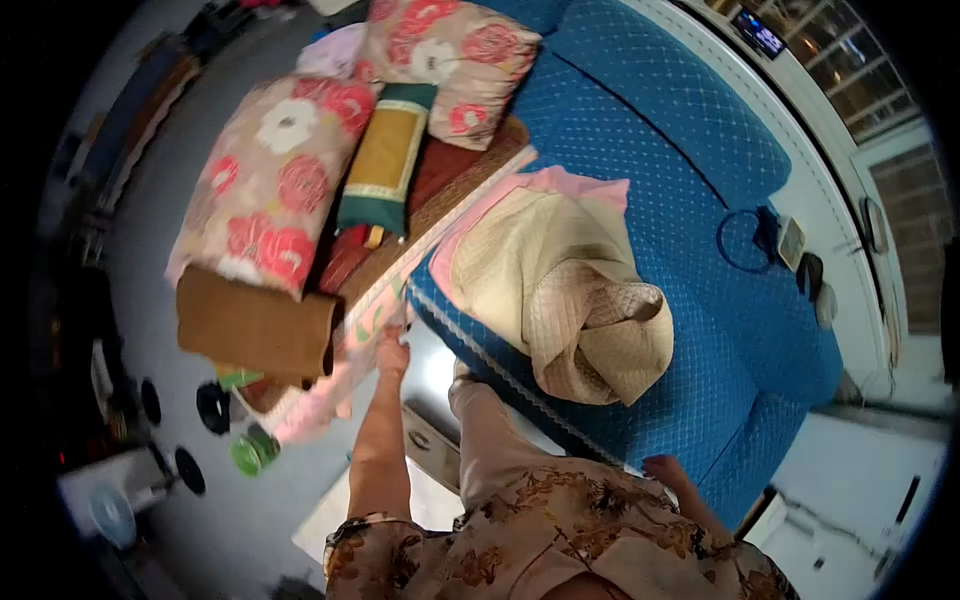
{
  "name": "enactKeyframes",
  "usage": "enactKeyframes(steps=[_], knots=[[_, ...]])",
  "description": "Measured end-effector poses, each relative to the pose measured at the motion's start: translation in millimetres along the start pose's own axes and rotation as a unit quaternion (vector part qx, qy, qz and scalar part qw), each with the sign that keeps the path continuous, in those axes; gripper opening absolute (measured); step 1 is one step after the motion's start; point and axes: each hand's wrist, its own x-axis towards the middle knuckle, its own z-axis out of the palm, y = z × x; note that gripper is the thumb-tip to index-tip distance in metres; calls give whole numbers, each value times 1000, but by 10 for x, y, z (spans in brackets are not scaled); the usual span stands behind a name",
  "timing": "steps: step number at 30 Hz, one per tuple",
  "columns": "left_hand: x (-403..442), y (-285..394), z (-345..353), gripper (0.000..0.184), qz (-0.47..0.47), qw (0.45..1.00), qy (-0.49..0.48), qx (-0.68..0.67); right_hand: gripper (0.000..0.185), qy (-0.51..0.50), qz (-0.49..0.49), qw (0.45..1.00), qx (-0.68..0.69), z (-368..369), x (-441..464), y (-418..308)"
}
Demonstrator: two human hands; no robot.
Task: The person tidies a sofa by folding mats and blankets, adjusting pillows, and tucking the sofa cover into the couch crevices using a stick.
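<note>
My left hand (393, 354) is closed at the edge of a pink patterned cloth (362, 342) that hangs along the side of a low table. My right hand (661, 467) is at the front edge of the sofa, its fingers closed on the white-trimmed border of a blue dotted sofa cover (715, 340); part of that hand is hidden by my sleeve. Between my hands, on the sofa, a cream quilted cloth (600, 330) lies bunched in a twisted heap. A flat pink cloth (590, 187) shows from beneath it.
Two flowered pillows (300, 170), a green and gold bolster (385, 160) and a folded brown cloth (255, 322) cover the table on the left. A green container (254, 452) is on the floor below. A blue looped cord (748, 240) lies on the sofa back.
</note>
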Motion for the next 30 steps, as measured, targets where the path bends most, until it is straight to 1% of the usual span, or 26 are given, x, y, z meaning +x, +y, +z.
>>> enactKeyframes(steps=[1, 2, 3, 4, 6, 7, 8, 9, 10, 11, 13, 14, 15, 17, 20, 21, 24, 26, 27, 28, 30], knots=[[442, -119, -7, 47, 7, 997, 12, 77, 33, -10, -10, 1000, -20, 187, -77, -397], [827, -108, -149, 46, 22, 993, 0, 120, 32, -18, -17, 999, -38, 354, -168, -768], [1222, -395, -61, 46, 69, 989, 13, 128, 33, -12, -53, 997, -50, 478, -201, -1026], [1534, -471, -72, 45, 82, 977, 11, 197, 33, 0, -86, 994, -63, 570, -248, -1239], [2163, -583, -95, 43, 108, 936, 14, 334, 34, 28, -71, 997, -6, 737, -398, -1607], [2457, -885, 76, 54, 149, 934, -4, 323, 35, 32, -102, 994, -37, 752, -442, -1661], [2639, -881, 155, 68, 80, 932, -65, 347, 35, 41, -97, 993, 46, 817, -494, -1674], [2769, -894, 235, 65, 78, 933, -93, 339, 35, 72, -85, 992, -55, 804, -542, -1695], [2844, -889, 247, 62, 88, 939, -110, 315, 35, 80, -48, 995, -35, 794, -471, -1541], [2900, -897, 257, 58, 95, 942, -129, 296, 34, 92, -46, 994, -29, 736, -563, -1613], [2957, -918, 280, 52, 110, 946, -157, 261, 34, 133, -5, 991, -33, 742, -718, -1468], [2954, -849, 276, 49, 117, 948, -169, 244, 35, 158, -22, 986, -42, 784, -717, -1210], [3000, -890, 252, 46, 121, 949, -177, 233, 37, 158, 11, 984, -79, 808, -757, -1101], [3079, -904, 257, 40, 135, 954, -187, 192, 36, 132, 93, 985, -68, 899, -859, -954], [3151, -880, 231, 32, 155, 962, -202, 95, 37, 114, 106, 983, -98, 1079, -938, -755], [3120, -885, 216, 29, 153, 962, -206, 90, 36, 117, 96, 985, -81, 1148, -969, -699], [3008, -812, 111, 28, 132, 936, -213, 247, 38, 133, 62, 988, -45, 1236, -984, -922], [2960, -754, 127, 28, 118, 909, -207, 343, 36, 138, 16, 989, -45, 1262, -843, -897], [2860, -678, 108, 27, 100, 893, -202, 390, 36, 135, -9, 990, -50, 1138, -797, -863], [2794, -617, 78, 29, 114, 907, -184, 362, 35, 124, 34, 991, 37, 1111, -784, -951], [2544, -337, -227, 31, 141, 930, -144, 307, 34, 147, -18, 988, 36, 1084, -729, -833]])
